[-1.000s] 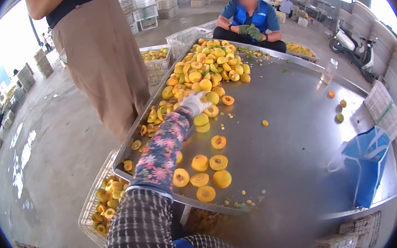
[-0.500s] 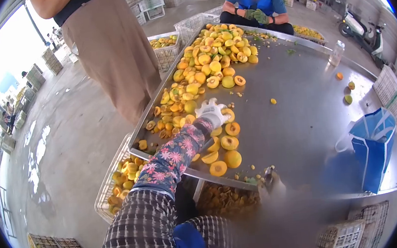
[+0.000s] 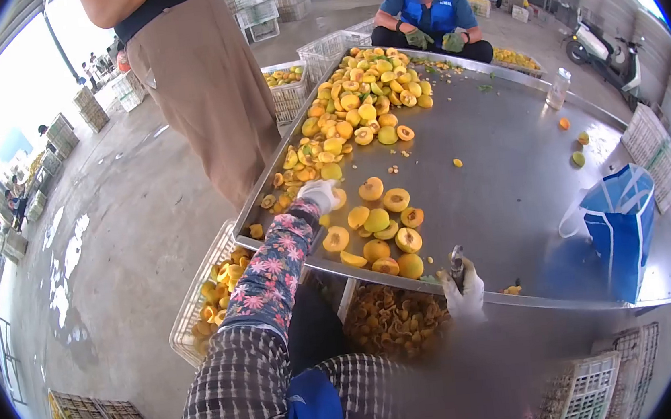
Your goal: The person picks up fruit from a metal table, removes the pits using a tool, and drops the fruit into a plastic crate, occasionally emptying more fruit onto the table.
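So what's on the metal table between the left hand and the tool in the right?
A loose cluster of yellow-orange fruit pieces, some cut face up, lies between the left hand and the tool, as the head view shows.

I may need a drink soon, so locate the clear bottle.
In the head view, the clear bottle stands near the metal table's far right edge, beyond the blue bag.

A blue bag (image 3: 621,226) stands well apart from a clear bottle (image 3: 558,89). A scooter (image 3: 610,60) stands near the wall (image 3: 636,39). A person in brown (image 3: 202,85) stands; a person in a blue vest (image 3: 440,15) sits.
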A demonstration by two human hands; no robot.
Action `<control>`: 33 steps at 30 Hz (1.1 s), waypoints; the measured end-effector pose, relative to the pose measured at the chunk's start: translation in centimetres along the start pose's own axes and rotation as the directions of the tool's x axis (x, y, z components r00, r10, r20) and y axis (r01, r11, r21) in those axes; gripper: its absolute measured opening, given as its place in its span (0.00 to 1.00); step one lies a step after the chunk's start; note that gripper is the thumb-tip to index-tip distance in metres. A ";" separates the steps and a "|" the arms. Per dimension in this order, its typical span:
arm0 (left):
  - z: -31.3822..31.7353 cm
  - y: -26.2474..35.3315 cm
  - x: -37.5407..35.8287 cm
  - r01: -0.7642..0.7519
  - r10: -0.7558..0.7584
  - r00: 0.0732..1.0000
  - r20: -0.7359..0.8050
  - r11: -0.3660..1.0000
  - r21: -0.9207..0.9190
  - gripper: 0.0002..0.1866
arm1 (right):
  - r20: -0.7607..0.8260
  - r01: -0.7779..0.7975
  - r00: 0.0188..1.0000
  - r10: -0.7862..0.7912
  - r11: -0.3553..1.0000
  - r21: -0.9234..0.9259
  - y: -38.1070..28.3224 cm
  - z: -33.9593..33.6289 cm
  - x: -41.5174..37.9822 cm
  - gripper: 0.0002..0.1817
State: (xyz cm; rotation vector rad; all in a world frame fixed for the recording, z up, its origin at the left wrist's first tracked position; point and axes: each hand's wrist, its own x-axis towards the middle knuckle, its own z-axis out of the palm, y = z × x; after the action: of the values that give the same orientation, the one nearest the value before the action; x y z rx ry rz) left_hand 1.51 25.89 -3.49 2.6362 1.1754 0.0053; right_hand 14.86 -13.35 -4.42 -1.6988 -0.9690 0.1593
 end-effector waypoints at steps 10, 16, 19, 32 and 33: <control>-1.8 1.6 -4.1 -0.114 0.040 0.986 -0.164 0.872 -0.476 0.29 | 0.037 -0.127 0.992 0.122 0.965 0.230 -0.6 0.3 0.7 0.19; -2.9 7.0 -12.8 0.154 0.100 0.988 0.119 -0.501 -0.852 0.22 | 0.363 -0.327 0.911 0.196 0.879 0.346 -8.2 2.5 -0.8 0.17; -1.6 9.7 -15.6 0.184 0.182 0.979 0.089 -0.612 -0.769 0.18 | 0.297 0.120 0.945 -0.139 0.989 0.081 -9.4 4.1 -0.2 0.18; -3.1 14.8 -19.0 0.084 0.117 0.993 -0.003 -0.732 -0.676 0.22 | 0.212 0.223 0.957 -0.196 0.969 -0.110 -12.8 4.5 -0.4 0.10; -3.2 15.0 -19.2 0.020 0.062 0.998 -0.032 -0.693 -0.721 0.22 | 0.215 0.209 0.959 -0.183 0.972 -0.106 -12.8 4.5 -0.5 0.10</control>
State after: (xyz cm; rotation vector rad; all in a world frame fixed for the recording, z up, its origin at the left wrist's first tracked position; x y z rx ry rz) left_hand -0.74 2.95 4.96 0.5152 0.2679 0.7372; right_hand 5.39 -9.75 4.63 -1.7140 -1.3194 0.1447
